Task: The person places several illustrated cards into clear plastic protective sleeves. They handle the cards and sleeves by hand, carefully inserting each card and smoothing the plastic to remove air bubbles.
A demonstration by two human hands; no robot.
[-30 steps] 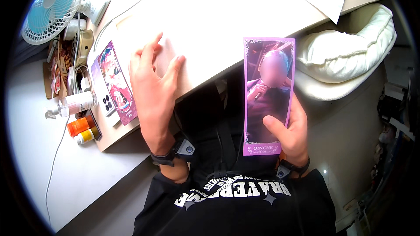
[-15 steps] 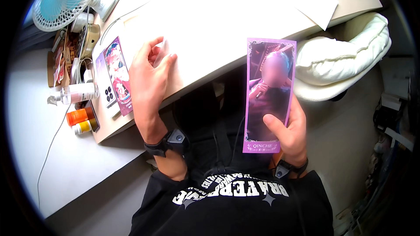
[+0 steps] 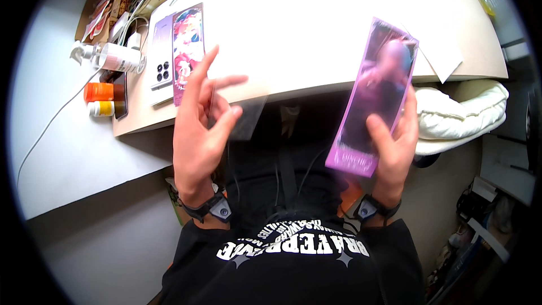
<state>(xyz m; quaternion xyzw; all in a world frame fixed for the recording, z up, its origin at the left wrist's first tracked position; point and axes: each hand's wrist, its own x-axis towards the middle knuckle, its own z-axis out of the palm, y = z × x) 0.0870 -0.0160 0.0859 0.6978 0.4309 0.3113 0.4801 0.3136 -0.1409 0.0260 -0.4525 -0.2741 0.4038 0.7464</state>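
My right hand (image 3: 395, 141) grips a long purple-bordered picture card (image 3: 375, 96) near its lower end, thumb across the front. The card tilts to the right at its top and is slightly blurred. A clear, see-through plastic sheet (image 3: 251, 116) hangs at my left hand (image 3: 200, 127), apparently pinched by the lower fingers while the index finger points up. Motion blurs those fingertips, so the exact hold is hard to see. Just beyond that hand, another purple illustrated card (image 3: 188, 39) lies on the desk, beside a pale purple phone-like item (image 3: 162, 51) with several dark camera circles.
The pale desk (image 3: 316, 39) spans the far side, with a white paper (image 3: 440, 59) at its right edge. A white cushion (image 3: 463, 110) sits beyond my right hand. On the left stand a pump bottle (image 3: 116, 57), an orange bottle (image 3: 99, 92) and a yellow-labelled bottle (image 3: 101, 108).
My left hand has drawn back off the desktop, the clear sheet now showing over the dark clothing. My right hand has moved up and right, tilting its card. The view has shifted too.
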